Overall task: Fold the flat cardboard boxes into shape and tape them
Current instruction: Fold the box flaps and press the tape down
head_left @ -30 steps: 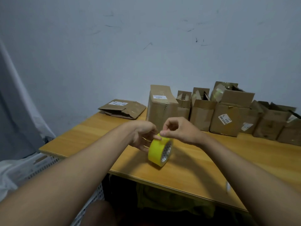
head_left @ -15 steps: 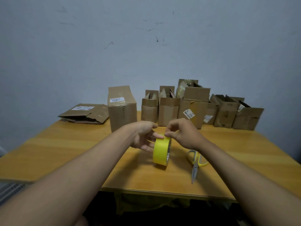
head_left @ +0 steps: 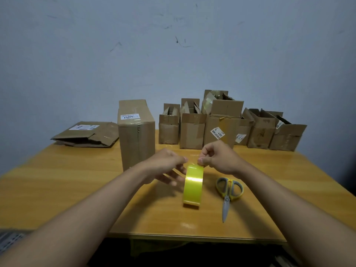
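Flat box (head_left: 85, 134): lies folded flat at the far left of the table (head_left: 57, 185), not yet shaped; the clearest work left.
Tall box (head_left: 136, 132): stands upright just right of the flat one, closed, with clear tape along its seam; it looks finished.
Left hand (head_left: 167, 166): steadies the tape roll from its left side, fingers reaching around it; the contact itself is hidden behind the roll, so the firmness of the hold cannot be told.
Tape roll (head_left: 193, 185): yellow, standing on edge at the near middle of the table, between both hands.
Right hand (head_left: 217, 158): curled at the roll's top, thumb and forefinger pinching what is probably the loose tape end, though the strip is too thin to see.
Scissors (head_left: 228, 193): lie closed just right of the roll, untouched.
Open boxes (head_left: 221, 126): a row along the far right, shaped but with top flaps standing open.
Progress: roughly midway by this view; one box sealed, several awaiting their tops, one to fold.
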